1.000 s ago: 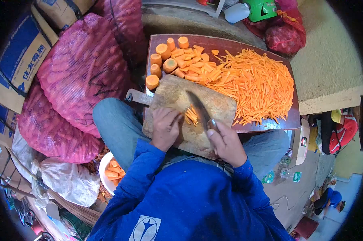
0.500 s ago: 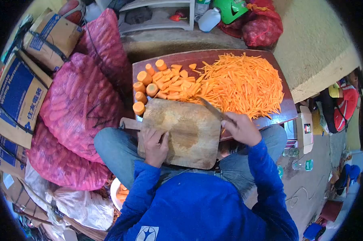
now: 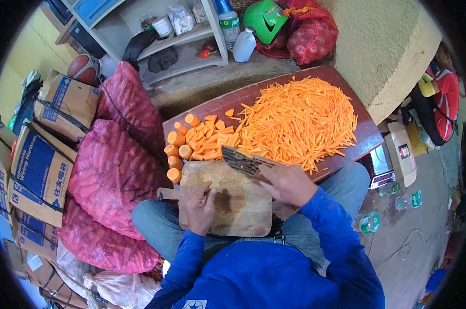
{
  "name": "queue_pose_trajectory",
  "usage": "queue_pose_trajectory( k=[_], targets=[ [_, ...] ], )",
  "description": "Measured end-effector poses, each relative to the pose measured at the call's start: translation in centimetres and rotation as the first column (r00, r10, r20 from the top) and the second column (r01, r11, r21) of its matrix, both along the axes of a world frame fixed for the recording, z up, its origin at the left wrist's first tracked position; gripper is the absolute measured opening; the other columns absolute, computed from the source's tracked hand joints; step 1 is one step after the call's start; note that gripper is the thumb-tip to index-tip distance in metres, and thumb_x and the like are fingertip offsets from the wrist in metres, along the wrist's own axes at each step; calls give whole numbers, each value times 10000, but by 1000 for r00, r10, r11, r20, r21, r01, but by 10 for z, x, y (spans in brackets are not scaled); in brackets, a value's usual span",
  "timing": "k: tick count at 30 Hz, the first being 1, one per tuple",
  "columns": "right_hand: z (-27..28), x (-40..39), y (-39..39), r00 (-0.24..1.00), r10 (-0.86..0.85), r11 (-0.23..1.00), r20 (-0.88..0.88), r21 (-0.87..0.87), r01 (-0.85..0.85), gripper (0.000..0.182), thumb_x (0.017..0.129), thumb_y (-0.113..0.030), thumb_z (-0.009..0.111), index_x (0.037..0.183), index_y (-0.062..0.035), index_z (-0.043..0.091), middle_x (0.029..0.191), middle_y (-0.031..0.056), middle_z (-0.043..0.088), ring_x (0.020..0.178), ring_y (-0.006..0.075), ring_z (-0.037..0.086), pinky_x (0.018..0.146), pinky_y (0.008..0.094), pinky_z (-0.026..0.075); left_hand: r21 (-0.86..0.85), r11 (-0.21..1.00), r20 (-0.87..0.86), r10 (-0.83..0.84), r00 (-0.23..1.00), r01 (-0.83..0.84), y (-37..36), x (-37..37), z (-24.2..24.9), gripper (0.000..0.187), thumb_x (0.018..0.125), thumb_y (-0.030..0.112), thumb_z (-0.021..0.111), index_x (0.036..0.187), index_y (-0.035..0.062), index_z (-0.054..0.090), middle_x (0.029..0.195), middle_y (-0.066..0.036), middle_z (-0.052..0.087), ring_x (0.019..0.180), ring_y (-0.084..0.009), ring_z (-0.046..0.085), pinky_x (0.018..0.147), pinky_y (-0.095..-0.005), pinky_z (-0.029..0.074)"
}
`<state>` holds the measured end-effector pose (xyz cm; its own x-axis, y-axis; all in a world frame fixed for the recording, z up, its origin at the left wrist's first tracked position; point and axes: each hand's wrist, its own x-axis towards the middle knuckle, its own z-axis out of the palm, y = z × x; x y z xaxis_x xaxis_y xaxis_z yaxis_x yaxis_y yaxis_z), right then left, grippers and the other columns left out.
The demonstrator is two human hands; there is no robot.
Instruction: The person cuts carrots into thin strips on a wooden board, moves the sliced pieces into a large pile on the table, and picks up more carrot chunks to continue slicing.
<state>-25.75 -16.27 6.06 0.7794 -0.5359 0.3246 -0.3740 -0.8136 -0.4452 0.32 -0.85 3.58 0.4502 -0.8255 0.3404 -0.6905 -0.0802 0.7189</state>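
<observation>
My right hand (image 3: 290, 184) is closed round the handle of a knife (image 3: 245, 161), whose wide dark blade lies over the far edge of the cutting board and the near edge of the carrots. The wooden cutting board (image 3: 243, 211) rests across my lap. On its left side lies my left hand (image 3: 199, 206), thumb and forefinger close together; whether anything is between them is too small to tell. Beyond the board, a dark red table (image 3: 289, 77) bears a large heap of carrot strips (image 3: 305, 118), smaller carrot pieces (image 3: 207, 138) and upright carrot chunks (image 3: 176, 138).
Net sacks of carrots (image 3: 114, 175) and cardboard boxes (image 3: 42, 165) stand at the left. A shelf (image 3: 184, 38), a green helmet (image 3: 264, 20) and a red net sack (image 3: 315, 38) are behind the table. Plastic bottles (image 3: 370, 223) lie at the right, where a person in red (image 3: 446, 98) is partly visible.
The view has shifted, showing more of the shelf. My right hand has turned the knife, so its blade face now shows. My left hand stays on the board.
</observation>
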Motion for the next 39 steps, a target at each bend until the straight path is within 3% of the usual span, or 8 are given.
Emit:
queue_pose_trajectory(
  k=[5, 7, 10, 18, 24, 34, 36, 39],
  targets=[
    [-2, -2, -1, 997, 70, 981, -28, -180, -74, 307, 946, -271, 738, 1074, -9, 642, 811, 124, 693, 765, 328, 734, 657, 480, 568, -73, 977, 246, -177, 953, 200, -70, -14, 52, 390, 831, 232, 898, 1154, 46, 783, 1048, -110, 723, 1045, -300, 639, 942, -435, 438],
    [2, -5, 1, 998, 51, 987, -35, -152, -56, 276, 951, -255, 723, 1053, -12, 642, 818, 114, 706, 779, 324, 740, 673, 475, 576, 155, 935, 453, -355, 818, 320, -103, -25, 61, 515, 813, 355, 909, 1230, 86, 769, 1213, -124, 693, 1178, -330, 600, 1028, -483, 403],
    [-8, -11, 0, 999, 23, 981, -44, -189, -31, 259, 961, -253, 711, 1037, -14, 643, 817, 118, 712, 782, 323, 745, 675, 471, 579, 228, 933, 526, -358, 772, 278, -157, -22, 37, 605, 787, 461, 909, 1260, 115, 760, 1325, -127, 658, 1275, -352, 544, 1063, -550, 338],
    [-8, -5, 8, 991, 134, 988, -16, -74, -135, 257, 970, -270, 687, 1004, -22, 632, 801, 137, 715, 749, 347, 746, 632, 483, 580, 161, 965, 493, -260, 830, 207, -215, 57, -4, 404, 846, 345, 883, 1190, 150, 799, 1282, -88, 729, 1294, -321, 599, 1054, -608, 345],
    [-19, 10, 20, 955, 294, 956, -35, -9, -294, 220, 956, -217, 656, 1003, -7, 611, 747, 160, 703, 666, 372, 729, 573, 519, 563, 418, 872, 315, -402, 860, 254, -213, 106, -17, 412, 891, 374, 865, 1231, 148, 807, 1271, -122, 764, 1295, -358, 615, 1111, -661, 321],
    [-44, 23, 22, 924, 377, 926, -60, 32, -375, 254, 934, -208, 668, 1050, 13, 623, 745, 176, 702, 674, 398, 722, 596, 541, 563, 197, 900, 113, -416, 902, 390, -226, 96, -33, 408, 890, 360, 874, 1187, 86, 818, 1242, -204, 744, 1198, -395, 671, 1061, -714, 375],
    [-43, 22, 21, 923, 382, 924, -44, 45, -380, 259, 928, -209, 678, 1055, 11, 625, 758, 179, 707, 692, 405, 725, 610, 540, 569, 357, 871, 144, -409, 901, 338, -216, 78, -7, 494, 884, 381, 887, 1264, 78, 798, 1268, -213, 768, 1244, -339, 697, 1076, -455, 512],
    [-39, 21, 18, 923, 383, 923, -33, 63, -381, 268, 920, -209, 693, 1061, 8, 627, 782, 185, 713, 725, 415, 731, 633, 537, 577, 364, 898, 403, -391, 828, 247, -200, 60, 2, 566, 850, 419, 906, 1310, 114, 782, 1344, -182, 740, 1342, -340, 635, 1165, -516, 429]
  ],
)
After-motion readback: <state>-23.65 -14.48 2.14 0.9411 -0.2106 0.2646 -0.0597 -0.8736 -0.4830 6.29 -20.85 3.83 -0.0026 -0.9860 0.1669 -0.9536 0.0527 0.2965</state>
